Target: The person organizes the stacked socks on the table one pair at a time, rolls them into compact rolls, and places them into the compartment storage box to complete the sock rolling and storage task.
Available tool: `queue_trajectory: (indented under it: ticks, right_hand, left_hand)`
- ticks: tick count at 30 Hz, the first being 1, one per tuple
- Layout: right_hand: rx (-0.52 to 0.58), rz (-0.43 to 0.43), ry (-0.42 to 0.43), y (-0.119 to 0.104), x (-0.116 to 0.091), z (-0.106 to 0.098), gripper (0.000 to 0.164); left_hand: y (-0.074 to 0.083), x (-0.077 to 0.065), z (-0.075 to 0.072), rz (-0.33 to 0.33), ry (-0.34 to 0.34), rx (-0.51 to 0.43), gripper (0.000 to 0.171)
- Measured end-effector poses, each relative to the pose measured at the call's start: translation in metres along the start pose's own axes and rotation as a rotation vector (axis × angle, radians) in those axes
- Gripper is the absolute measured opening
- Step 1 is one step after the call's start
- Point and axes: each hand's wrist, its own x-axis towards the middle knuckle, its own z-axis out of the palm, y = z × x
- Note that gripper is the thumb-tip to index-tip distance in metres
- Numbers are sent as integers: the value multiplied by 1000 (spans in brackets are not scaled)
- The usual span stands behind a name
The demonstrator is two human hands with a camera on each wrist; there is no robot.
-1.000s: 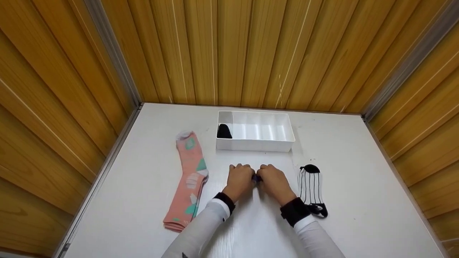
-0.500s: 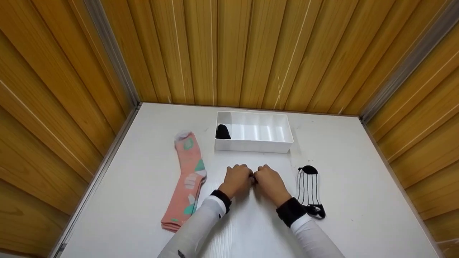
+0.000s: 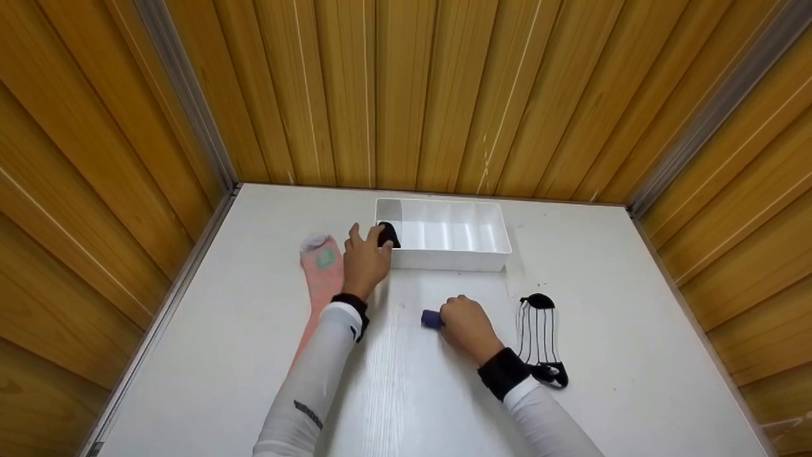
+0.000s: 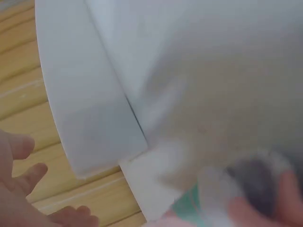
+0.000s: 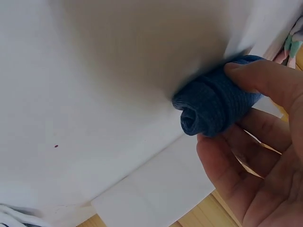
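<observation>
My right hand [image 3: 468, 327] pinches a rolled-up dark blue sock [image 5: 215, 97] close over the table. The thumb presses on its upper side and the fingers support it from below; one coiled end faces the right wrist camera. My left hand [image 3: 366, 261] reaches to the left end of the white box [image 3: 453, 260], fingers spread, with the thumb and index overlapping a black folded item [image 3: 388, 235] in the end compartment. In the left wrist view that hand [image 4: 28, 198] shows apart fingers with nothing between them. A pink sock [image 3: 320, 279] lies under and beside the left forearm, partly hidden.
A white sock with black stripes [image 3: 538, 339] lies right of my right forearm. The box stands towards the back of the white table [image 3: 634, 304], with ribbed light patches inside. Wood-patterned panels [image 3: 406, 95] rise behind and on both sides.
My left hand has left the blue sock and moved forward and left to the box's end. The right hand alone now holds the rolled sock, roughly in its earlier place.
</observation>
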Motion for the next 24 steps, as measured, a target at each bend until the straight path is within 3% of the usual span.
queue_trajectory:
  ticks: [3,5,7,12,15,20,24]
  right_hand:
    - [4,1,-19,-6,3,3,10]
    - [13,5,-34,-9,5,4,12]
    - [29,14,-41,-11,7,5,13]
    - [98,28,-64,-7,11,2,12]
    - [170,79,-94,5,12,-1,13]
    - [367,291,-73,30,23,-13,18]
    - [498,442,64,44,44,-31,22]
  left_hand:
    - [-14,8,-8,-54,-149,60,45]
    - [-22,10,-9,-47,-237,114,47]
    - [-28,10,-9,-24,-281,146,50]
    - [-34,12,-5,65,-241,178,52]
    - [-31,14,1,75,-224,189,52]
    - [-22,17,10,29,-254,203,49]
    - [-19,20,11,-1,-305,209,51]
